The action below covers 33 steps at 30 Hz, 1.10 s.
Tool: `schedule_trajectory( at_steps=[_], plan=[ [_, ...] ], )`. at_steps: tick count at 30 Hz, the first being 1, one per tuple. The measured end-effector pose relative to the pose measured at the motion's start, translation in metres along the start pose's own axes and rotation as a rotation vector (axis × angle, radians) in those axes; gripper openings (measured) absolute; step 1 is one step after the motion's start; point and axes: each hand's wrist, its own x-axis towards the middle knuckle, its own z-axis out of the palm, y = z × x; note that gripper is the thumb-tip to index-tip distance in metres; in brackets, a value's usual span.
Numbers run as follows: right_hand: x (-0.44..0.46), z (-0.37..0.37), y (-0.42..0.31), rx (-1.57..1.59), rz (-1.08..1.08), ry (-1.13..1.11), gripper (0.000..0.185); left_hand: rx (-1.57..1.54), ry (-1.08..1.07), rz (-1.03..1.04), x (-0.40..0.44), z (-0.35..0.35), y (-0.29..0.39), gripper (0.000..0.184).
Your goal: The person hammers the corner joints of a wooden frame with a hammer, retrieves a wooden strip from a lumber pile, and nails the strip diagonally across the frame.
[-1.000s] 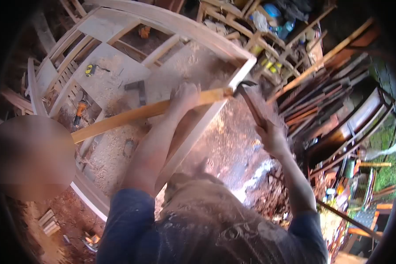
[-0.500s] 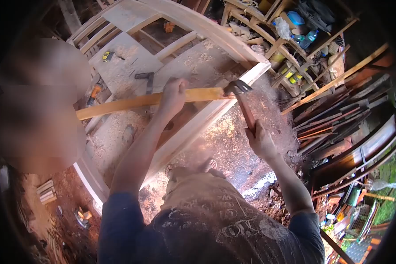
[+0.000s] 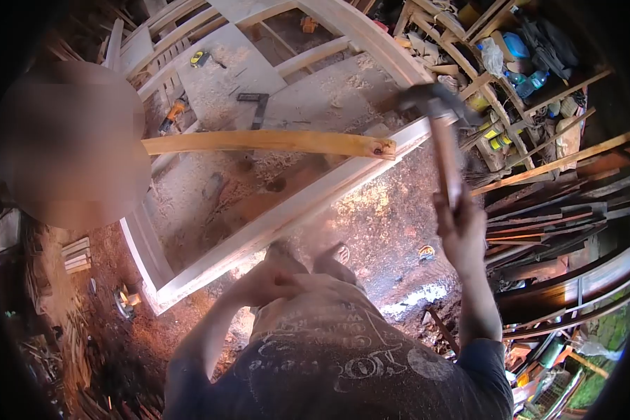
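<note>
My right hand [image 3: 462, 227] is wrapped round the handle of a claw hammer [image 3: 446, 150], raised and blurred beyond the right end of a wooden strip [image 3: 266, 142]. That strip lies across the large pale wooden frame [image 3: 315, 194], its right end resting on the near rail, with a dark knot or hole near the tip. Close to my waist, my left hand [image 3: 267, 281] is against the front of my shirt, fingers curled; whatever they hold, if anything, is hidden. Another person, blurred, is at the left by the strip's other end.
On the frame's panels are a black square [image 3: 256, 105], a yellow tape measure [image 3: 200, 59] and an orange-and-black tool [image 3: 174, 115], among sawdust. Stacked timber [image 3: 539, 217] fills the right side. A cluttered wooden rack [image 3: 493, 98] stands behind at upper right.
My left hand has let go of the strip and dropped back to my waist. The hammer has moved up and right, off the strip's end. My view has shifted slightly.
</note>
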Motion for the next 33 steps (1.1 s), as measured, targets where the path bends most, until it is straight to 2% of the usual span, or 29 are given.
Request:
schedule_trajectory(
  at_steps=[2, 3, 5, 7, 9, 10, 11, 12, 14, 15, 17, 19, 21, 22, 23, 26, 29, 32, 33],
  plan=[
    [-0.009, -0.003, -0.010, 0.228, -0.274, 0.262, 0.018, 0.084, 0.000, 0.130, 0.001, -0.001, -0.017, 0.017],
    [-0.008, -0.001, -0.013, 0.314, -0.429, 0.323, 0.024, 0.124, 0.011, 0.192, 0.003, -0.004, -0.021, 0.017],
    [-0.009, 0.022, -0.007, 0.523, -0.343, 0.359, 0.025, 0.208, 0.092, 0.279, 0.003, -0.016, -0.020, 0.016],
    [-0.006, 0.063, 0.007, 0.591, -0.185, 0.395, 0.027, 0.280, 0.208, 0.291, -0.002, -0.036, -0.022, 0.017],
    [-0.003, 0.094, 0.069, -0.122, -0.124, 0.240, 0.021, 0.237, 0.300, 0.247, -0.023, -0.073, -0.022, 0.020],
    [-0.007, 0.102, 0.070, 0.070, 0.042, 0.126, 0.022, 0.158, 0.331, 0.200, -0.038, -0.095, -0.016, 0.023],
    [-0.010, 0.107, 0.066, 0.252, 0.220, 0.008, 0.024, 0.198, 0.472, 0.268, -0.052, -0.113, -0.023, 0.022],
    [-0.008, 0.107, 0.059, 0.274, 0.259, 0.018, 0.023, 0.159, 0.621, 0.301, -0.061, -0.130, -0.036, 0.020],
    [-0.011, 0.102, 0.040, 0.325, 0.355, 0.043, 0.022, 0.067, 0.872, 0.216, -0.088, -0.167, -0.054, 0.015],
    [-0.014, 0.103, 0.028, 0.319, 0.326, 0.054, 0.022, 0.008, 0.977, 0.103, -0.104, -0.187, -0.058, 0.012],
    [-0.013, 0.110, 0.026, 0.218, 0.262, 0.082, 0.021, -0.203, 1.094, 0.244, -0.128, -0.241, -0.111, 0.009],
    [-0.011, 0.113, 0.004, 0.212, 0.255, 0.093, 0.022, -0.232, 1.274, 0.340, -0.154, -0.291, -0.140, 0.013],
    [-0.005, 0.120, -0.012, 0.209, 0.263, 0.067, 0.023, -0.126, 1.520, 0.164, -0.177, -0.344, -0.179, 0.014],
    [0.003, 0.125, -0.008, 0.213, 0.253, 0.056, 0.023, -0.094, 1.612, 0.210, -0.183, -0.375, -0.209, 0.016],
    [0.009, 0.131, -0.010, 0.217, 0.244, 0.046, 0.023, -0.082, 1.660, 0.162, -0.186, -0.413, -0.252, 0.018],
    [0.016, 0.147, -0.077, 0.197, 0.181, -0.050, 0.022, 0.044, 1.841, 0.059, -0.195, -0.463, -0.271, 0.021],
    [0.027, 0.166, -0.138, 0.237, 0.076, -0.152, 0.021, 0.138, 1.839, 0.105, -0.190, -0.490, -0.273, 0.018],
    [0.044, 0.187, -0.195, 0.185, 0.017, -0.253, 0.017, 0.269, 1.778, 0.288, -0.180, -0.508, -0.277, 0.017],
    [0.044, 0.192, -0.225, 0.187, 0.017, -0.291, 0.016, 0.161, 1.700, 0.261, -0.182, -0.506, -0.268, 0.016]
  ],
)
